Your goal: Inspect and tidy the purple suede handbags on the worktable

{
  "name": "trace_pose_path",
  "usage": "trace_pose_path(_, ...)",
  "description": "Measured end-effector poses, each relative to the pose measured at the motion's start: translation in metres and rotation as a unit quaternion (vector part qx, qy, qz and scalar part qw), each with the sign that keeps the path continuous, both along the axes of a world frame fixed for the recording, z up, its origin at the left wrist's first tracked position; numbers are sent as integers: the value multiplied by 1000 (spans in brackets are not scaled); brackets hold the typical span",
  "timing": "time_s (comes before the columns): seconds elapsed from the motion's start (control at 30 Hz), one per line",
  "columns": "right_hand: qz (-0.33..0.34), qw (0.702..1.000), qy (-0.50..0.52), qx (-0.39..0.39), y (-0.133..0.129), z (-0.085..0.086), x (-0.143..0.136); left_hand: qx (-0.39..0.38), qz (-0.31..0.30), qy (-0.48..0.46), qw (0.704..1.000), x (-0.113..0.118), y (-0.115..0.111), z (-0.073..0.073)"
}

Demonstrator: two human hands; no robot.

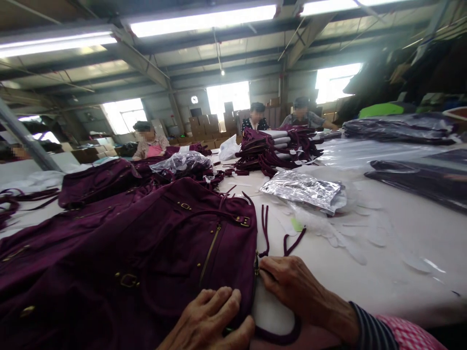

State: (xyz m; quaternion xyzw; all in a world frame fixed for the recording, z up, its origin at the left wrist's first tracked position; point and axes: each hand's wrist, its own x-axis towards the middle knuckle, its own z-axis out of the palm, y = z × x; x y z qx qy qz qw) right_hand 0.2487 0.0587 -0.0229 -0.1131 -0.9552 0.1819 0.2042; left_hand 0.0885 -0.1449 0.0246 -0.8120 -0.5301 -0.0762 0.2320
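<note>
On the purple bag (pixel 164 253), under and to the left of our left hand (pixel 215 318), a small metal plate (pixel 27 311) is too blurred to read. Our left hand lies on the bag, fingers bent together and thumb apart; the bottom of the view cuts it off, and we cannot tell whether it grips any cloth. Just right of it, our right hand (pixel 297 284) pinches the edge zipper (pixel 256 265) between thumb and bent fingers, which partly hide it. Left of the right hand, we count one slanting brass zipper (pixel 210 253) and three buckles on the bag. Beyond that hand, on the white desk (pixel 386 272), lie dark cords (pixel 295 242), one crinkled clear packet (pixel 304 188) and a purple pile (pixel 280 148) we cannot count. Farther off, we see three people, partly hidden by the goods.
</note>
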Motion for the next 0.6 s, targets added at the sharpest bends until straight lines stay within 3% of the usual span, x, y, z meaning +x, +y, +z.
trace_pose_path(0.3, -87, 996, 12, 8, -1, -2, -4, 17, -18, 15, 1000, 2, 10, 1)
trace_pose_path(0.5, -15, 998, 53, 27, -6, -11, 5, 31, -23, 2, 999, -7, 7, -12)
trace_pose_path(0.6, -21, 998, 52, 7, -6, -9, 6, 22, -21, 11, 999, -9, 6, -13)
